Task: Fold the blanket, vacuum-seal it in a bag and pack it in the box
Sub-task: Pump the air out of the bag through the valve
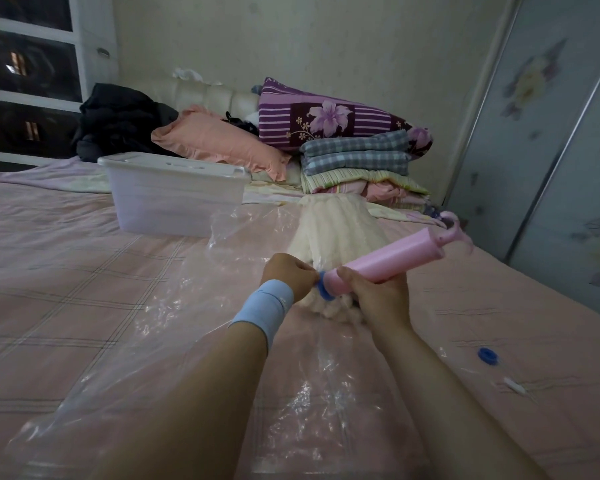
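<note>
the cream blanket (pixel 336 226) lies bunched inside one clear vacuum bag (pixel 222 306), spread flat across the middle of the pink checked bed (pixel 49 271). at the blanket's near end a blue valve (pixel 326 289) meets the tip of one pink hand pump (pixel 385 259), which tilts up to the right. the left hand (pixel 290 275), in a blue wristband, pinches at the valve; the right hand (pixel 374 292) grasps the pump's lower end. one clear plastic box (pixel 177 195) stands at the bag's far left edge, lid on. bare bedspread lies left of the bag. on the right, near the bed's edge, lie one loose blue cap (pixel 488 355) and one white clip (pixel 515 386), apart. two pillows (pixel 219 140) and one stack of folded bedding (pixel 357 157) sit by the headboard.
</note>
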`<act>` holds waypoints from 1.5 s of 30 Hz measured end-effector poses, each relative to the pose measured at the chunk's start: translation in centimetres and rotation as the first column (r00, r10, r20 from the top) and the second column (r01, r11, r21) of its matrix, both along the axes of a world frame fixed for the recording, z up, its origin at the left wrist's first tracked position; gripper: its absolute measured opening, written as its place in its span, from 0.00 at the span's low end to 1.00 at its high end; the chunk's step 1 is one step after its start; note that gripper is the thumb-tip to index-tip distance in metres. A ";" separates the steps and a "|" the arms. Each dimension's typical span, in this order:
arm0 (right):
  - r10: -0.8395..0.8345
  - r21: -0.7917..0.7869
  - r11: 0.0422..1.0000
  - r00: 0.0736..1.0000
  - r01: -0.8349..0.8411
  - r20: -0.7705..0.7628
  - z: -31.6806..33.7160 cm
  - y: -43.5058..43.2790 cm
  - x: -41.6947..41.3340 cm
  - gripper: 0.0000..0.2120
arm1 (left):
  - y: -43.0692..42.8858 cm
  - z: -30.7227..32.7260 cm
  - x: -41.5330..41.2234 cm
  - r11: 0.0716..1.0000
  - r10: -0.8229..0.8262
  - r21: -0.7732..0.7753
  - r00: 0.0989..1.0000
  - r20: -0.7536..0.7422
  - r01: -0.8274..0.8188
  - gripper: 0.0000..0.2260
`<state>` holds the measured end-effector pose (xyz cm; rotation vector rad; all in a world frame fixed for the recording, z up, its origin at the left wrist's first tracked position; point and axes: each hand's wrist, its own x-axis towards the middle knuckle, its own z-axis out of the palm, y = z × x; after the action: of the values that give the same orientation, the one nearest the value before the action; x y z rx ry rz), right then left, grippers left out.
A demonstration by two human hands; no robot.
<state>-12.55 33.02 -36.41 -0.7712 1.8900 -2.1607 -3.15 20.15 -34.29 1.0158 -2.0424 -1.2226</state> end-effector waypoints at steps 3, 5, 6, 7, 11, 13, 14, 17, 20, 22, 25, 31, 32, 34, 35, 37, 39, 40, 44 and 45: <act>0.009 -0.061 0.998 1.000 -0.008 0.029 0.1 -0.2 0.8 0.45 | 0.1 -0.1 0.0 1.000 0.005 -0.012 1.000 0.015 -0.005 0.07; 0.123 -0.110 0.987 0.992 -0.118 0.042 0.3 -0.2 0.6 0.45 | 0.0 -0.2 0.0 1.000 0.015 -0.020 1.000 0.022 -0.015 0.08; 0.170 -0.098 0.981 0.985 -0.166 0.031 0.4 0.0 0.4 0.41 | 0.0 -0.2 -0.1 1.000 0.020 -0.020 1.000 0.022 -0.019 0.09; 0.187 -0.063 0.981 0.982 -0.186 0.015 0.5 0.2 0.4 0.36 | 0.0 -0.3 0.0 0.999 0.023 -0.024 0.999 0.023 -0.023 0.09; 0.022 0.012 1.000 0.997 -0.021 -0.075 0.4 0.5 0.7 0.26 | -0.1 -0.2 0.0 0.999 0.024 -0.045 0.999 0.023 -0.023 0.08; 0.004 -0.034 0.999 0.999 -0.005 -0.041 0.4 0.5 0.9 0.33 | 0.0 -0.2 -0.1 0.999 0.018 -0.048 1.000 0.016 -0.017 0.08; 0.036 -0.059 0.998 0.999 -0.037 -0.016 0.4 0.6 0.9 0.37 | 0.1 -0.1 -0.1 0.999 0.016 -0.052 1.000 0.018 -0.015 0.09; 0.113 -0.021 0.993 0.993 -0.114 -0.026 0.3 0.5 0.4 0.40 | 0.0 -0.3 -0.1 0.998 0.026 -0.066 0.999 0.027 -0.024 0.09; 0.025 0.047 0.999 0.994 -0.020 -0.108 0.0 0.5 0.2 0.35 | -0.1 -0.3 0.0 0.996 0.030 -0.084 0.999 0.031 -0.028 0.09; -0.008 0.043 0.999 0.993 0.013 -0.114 0.0 0.6 0.4 0.36 | 0.1 -0.3 0.0 0.995 0.023 -0.100 0.999 0.041 -0.019 0.08; 0.069 0.019 0.998 0.994 -0.067 -0.086 0.2 0.6 0.6 0.37 | 0.2 -0.2 0.1 0.993 0.021 -0.116 0.999 0.049 -0.016 0.07; 0.040 0.095 0.995 0.976 -0.020 -0.213 1.4 1.1 1.4 0.29 | 0.5 -0.4 0.8 0.990 -0.034 -0.138 0.999 0.020 0.036 0.07; 0.039 0.111 0.994 0.969 -0.012 -0.243 1.6 1.0 1.7 0.27 | 0.6 -0.5 1.1 0.985 -0.061 -0.159 0.998 0.015 0.062 0.08; 0.056 0.144 0.989 0.959 -0.017 -0.277 1.6 0.9 1.9 0.24 | 1.0 -0.5 1.8 0.961 -0.103 -0.256 0.994 0.033 0.108 0.09; 0.073 0.168 0.985 0.954 -0.024 -0.290 1.5 0.8 2.0 0.21 | 0.9 -0.7 2.2 0.935 -0.117 -0.328 0.991 0.073 0.134 0.11; 0.102 0.274 0.962 0.927 0.001 -0.362 1.0 0.7 2.0 0.20 | 0.7 -2.1 3.3 0.875 -0.136 -0.413 0.947 0.290 0.252 0.28; 0.150 0.383 0.923 0.895 0.025 -0.420 0.5 0.7 2.2 0.23 | 0.0 -4.7 4.8 0.871 -0.113 -0.322 0.789 0.604 0.371 0.47; 0.174 0.411 0.911 0.891 0.015 -0.420 0.4 0.7 2.5 0.23 | -0.4 -6.1 5.7 0.885 -0.092 -0.258 0.688 0.720 0.388 0.52; 0.248 0.477 0.879 0.873 -0.020 -0.420 0.3 0.8 3.3 0.23 | -1.1 -7.2 8.0 0.936 -0.120 -0.090 0.546 0.829 0.341 0.57; 0.266 0.488 0.872 0.857 -0.019 -0.441 0.3 0.8 3.5 0.21 | -1.0 -6.4 8.1 0.939 -0.120 -0.090 0.562 0.818 0.332 0.58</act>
<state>-9.05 33.79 -36.13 -1.3977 2.3596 -1.3862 4.91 19.18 -40.69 1.3759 -3.0244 -0.5914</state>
